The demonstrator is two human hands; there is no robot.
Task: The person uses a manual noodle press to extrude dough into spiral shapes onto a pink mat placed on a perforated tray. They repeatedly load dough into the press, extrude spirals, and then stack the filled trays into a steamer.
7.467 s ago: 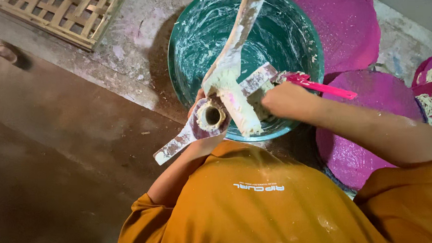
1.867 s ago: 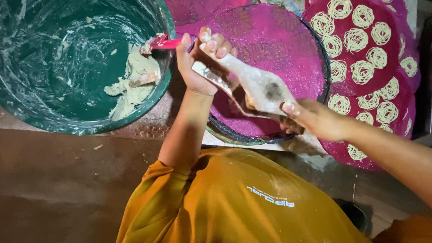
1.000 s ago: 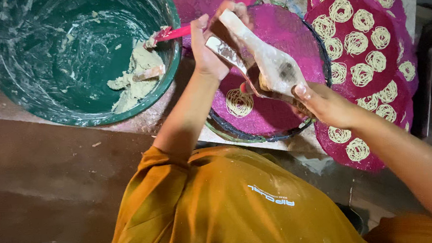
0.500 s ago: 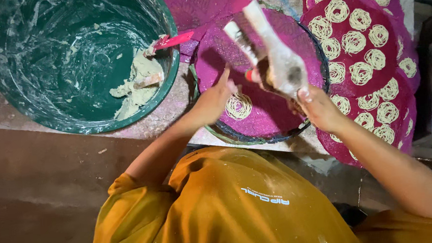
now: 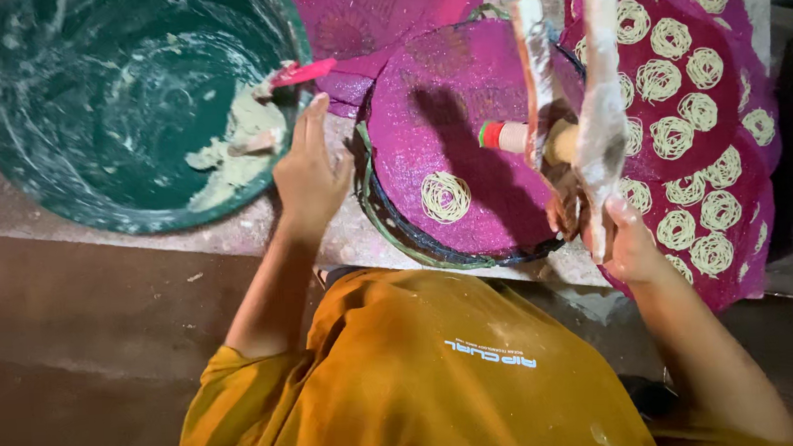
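Note:
My right hand (image 5: 628,238) grips the dough-smeared wooden press (image 5: 580,105), held upright over the right side of a round magenta mat (image 5: 450,121). One coil of pressed dough noodles (image 5: 445,196) lies on that mat. My left hand (image 5: 308,173) is open, fingers apart, flat on the ledge between the mat and the big green basin (image 5: 93,130). Pale dough (image 5: 239,145) sits in the basin with a red-handled tool (image 5: 294,74) stuck in it.
More magenta mats (image 5: 697,99) covered with several noodle coils lie overlapping at the right. Another bare magenta mat (image 5: 376,7) is at the back. A stained stone ledge (image 5: 261,235) carries everything; dark floor lies below. My orange shirt fills the bottom.
My left hand let go of the press and dropped to the ledge beside the basin. My right hand swung the press upright toward the right. One noodle coil now lies on the mat.

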